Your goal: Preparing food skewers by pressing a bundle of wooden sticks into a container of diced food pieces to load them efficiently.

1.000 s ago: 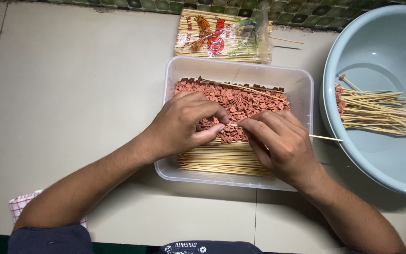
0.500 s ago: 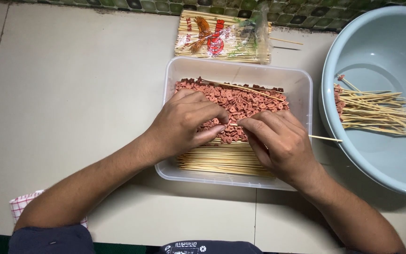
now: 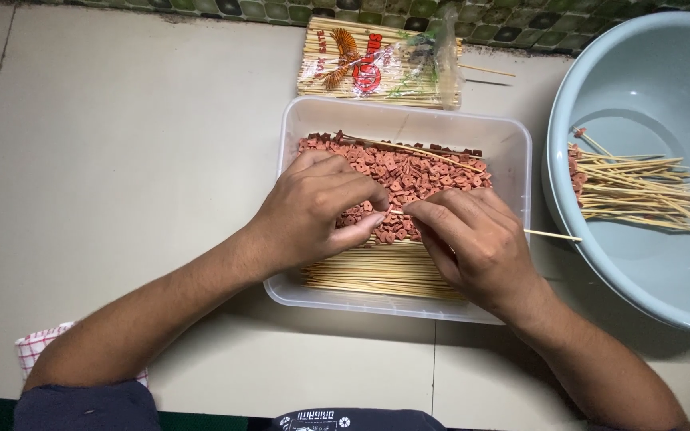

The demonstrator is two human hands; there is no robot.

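A single head-worn camera looks almost straight down, close over the clear tub at centre; forearms enter from 6 o'clock, the blue basin sits at 2 o'clock.

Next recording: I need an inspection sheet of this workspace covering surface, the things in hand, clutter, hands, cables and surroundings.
Surface: pale tiled counter, grout lines visible.
Things in hand: clear plastic tub holding small reddish meat pieces and a bed of bare bamboo sticks; one skewer pokes out past the right hand.
Clutter: opened pack of sticks behind the tub; checked cloth at the near edge.
Hands: left hand and right hand meet over the tub, fingertips pinched at the skewer.
Cables: nothing seen.
Surroundings: pale blue basin with finished skewers on the right; green mosaic tiles behind.
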